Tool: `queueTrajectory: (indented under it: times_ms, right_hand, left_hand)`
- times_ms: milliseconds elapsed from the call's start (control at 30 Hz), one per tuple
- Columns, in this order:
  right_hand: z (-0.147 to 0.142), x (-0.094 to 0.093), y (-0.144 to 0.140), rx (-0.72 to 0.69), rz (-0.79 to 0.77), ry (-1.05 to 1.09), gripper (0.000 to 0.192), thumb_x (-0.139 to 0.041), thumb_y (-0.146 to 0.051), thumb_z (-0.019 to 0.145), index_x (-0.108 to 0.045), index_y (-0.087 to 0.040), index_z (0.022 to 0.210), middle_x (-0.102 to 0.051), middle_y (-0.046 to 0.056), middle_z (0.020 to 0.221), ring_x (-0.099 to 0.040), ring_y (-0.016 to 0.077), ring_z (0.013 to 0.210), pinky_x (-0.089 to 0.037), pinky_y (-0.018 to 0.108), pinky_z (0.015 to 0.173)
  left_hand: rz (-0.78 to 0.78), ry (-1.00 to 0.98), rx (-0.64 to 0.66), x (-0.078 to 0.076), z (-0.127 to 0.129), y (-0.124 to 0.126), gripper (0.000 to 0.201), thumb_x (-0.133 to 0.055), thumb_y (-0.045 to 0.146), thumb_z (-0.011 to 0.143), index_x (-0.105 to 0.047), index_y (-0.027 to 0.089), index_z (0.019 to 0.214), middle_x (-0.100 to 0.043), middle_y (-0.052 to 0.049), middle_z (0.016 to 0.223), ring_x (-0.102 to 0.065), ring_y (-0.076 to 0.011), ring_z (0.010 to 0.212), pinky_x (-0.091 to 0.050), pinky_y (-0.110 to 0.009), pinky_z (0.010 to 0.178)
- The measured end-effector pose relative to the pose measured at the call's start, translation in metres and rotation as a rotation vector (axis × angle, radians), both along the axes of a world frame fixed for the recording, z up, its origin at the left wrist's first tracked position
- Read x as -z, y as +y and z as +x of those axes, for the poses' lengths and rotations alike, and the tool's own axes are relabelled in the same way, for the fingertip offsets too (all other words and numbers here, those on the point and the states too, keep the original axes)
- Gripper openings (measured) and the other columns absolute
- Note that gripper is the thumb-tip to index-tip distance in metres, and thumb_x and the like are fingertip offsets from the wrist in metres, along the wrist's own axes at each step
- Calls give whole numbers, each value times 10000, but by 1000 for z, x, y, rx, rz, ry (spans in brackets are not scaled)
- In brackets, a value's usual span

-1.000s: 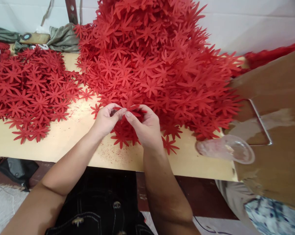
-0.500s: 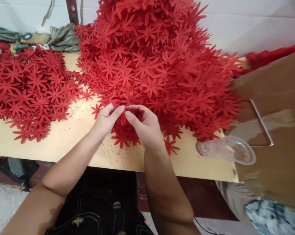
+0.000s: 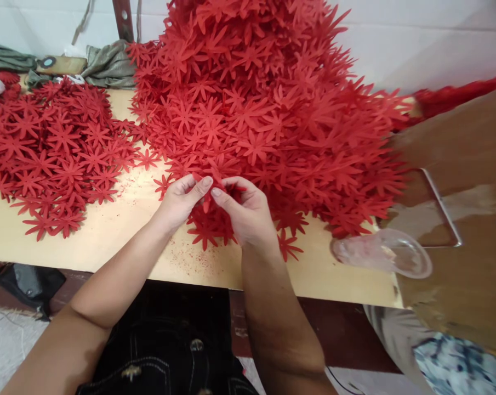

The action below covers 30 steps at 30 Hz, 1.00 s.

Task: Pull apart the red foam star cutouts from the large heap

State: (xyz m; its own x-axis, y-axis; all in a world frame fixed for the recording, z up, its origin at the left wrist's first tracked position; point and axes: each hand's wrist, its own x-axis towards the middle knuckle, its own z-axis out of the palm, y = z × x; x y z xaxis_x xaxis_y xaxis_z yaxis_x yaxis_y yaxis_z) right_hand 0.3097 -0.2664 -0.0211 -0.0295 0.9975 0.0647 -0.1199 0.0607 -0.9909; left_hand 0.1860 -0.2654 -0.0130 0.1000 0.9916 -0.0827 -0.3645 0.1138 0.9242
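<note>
And there, the red flower (image 3: 207, 201), spread wide a second ago, is bunched now, left hand (image 3: 186, 200) and right hand (image 3: 250, 213) both pinching it above the tabletop (image 3: 120, 230); handling looks unfinished

The far side is closed off by a pale wall (image 3: 395, 49), shaded towards the right. A dark, perforated post (image 3: 123, 21) is noted at far left. The yellowish tabletop (image 3: 108, 230) is brightly lit left of centre. Below its near edge, a red-brown band (image 3: 342, 332) and light flooring (image 3: 3, 343) are seen.
</note>
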Motion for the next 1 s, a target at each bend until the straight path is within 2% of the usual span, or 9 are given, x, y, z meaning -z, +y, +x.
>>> queueTrajectory:
  times_ms: [133,267,367,533,700,767,900,1000]
  right_hand:
    - [8,3,4,211,33,66,250,-754,-403,666,-596,-234,762,-582,-33,766,-540,75,658,-513,246,681]
    - [21,2,10,313,126,-59,324,-718,-452,716,-608,-262,954,-579,-3,867,-557,99,720,-521,279,713]
    - [25,-2,8,286,162,-160,385,-700,-481,734,-600,-268,1040,-579,4,873,-570,111,760,-520,289,733]
    - [17,-8,-1,138,111,-198,330,-704,-509,718,-648,-236,894,-613,-8,787,-556,101,684,-510,274,683]
    - [7,-6,-1,3,46,-116,314,-766,-464,645,-650,-223,810,-654,-12,784,-595,116,723,-529,303,740]
    - [6,-5,0,30,43,-90,253,-766,-401,647,-653,-227,790,-660,-15,788,-597,120,736,-528,304,748]
    - [7,-4,2,178,68,-88,107,-720,-280,667,-635,-220,694,-605,-30,691,-538,98,660,-484,263,659]
    - [10,-3,4,272,93,-67,92,-691,-259,685,-612,-216,670,-554,-38,651,-487,78,600,-448,247,611]
  left_hand:
    - [1,-37,16,1,0,-1,337,-794,416,633,-563,175,681,-572,71,593,-510,-45,552,-426,-213,604]
    - [-8,7,-12,1,0,0,246,-800,289,630,-621,167,746,-609,63,649,-538,-51,607,-442,-217,661]
    - [2,18,-37,3,1,1,196,-785,231,637,-627,156,725,-623,58,658,-545,-47,620,-453,-210,678]
    - [-28,56,-65,5,1,4,67,-693,136,708,-641,157,743,-639,50,661,-558,-53,618,-467,-223,687]
    - [-25,48,-55,5,1,4,178,-572,16,713,-658,152,789,-678,32,744,-617,-63,735,-488,-250,843]
    - [-5,55,-46,4,1,3,185,-564,29,717,-653,156,818,-685,25,780,-626,-72,763,-495,-261,858]
    - [76,125,-66,4,1,2,292,-531,5,700,-623,173,921,-692,11,864,-633,-85,830,-493,-259,860]
    - [105,216,-109,6,-1,2,338,-478,-17,697,-607,166,950,-691,-12,901,-629,-100,866,-485,-277,873]
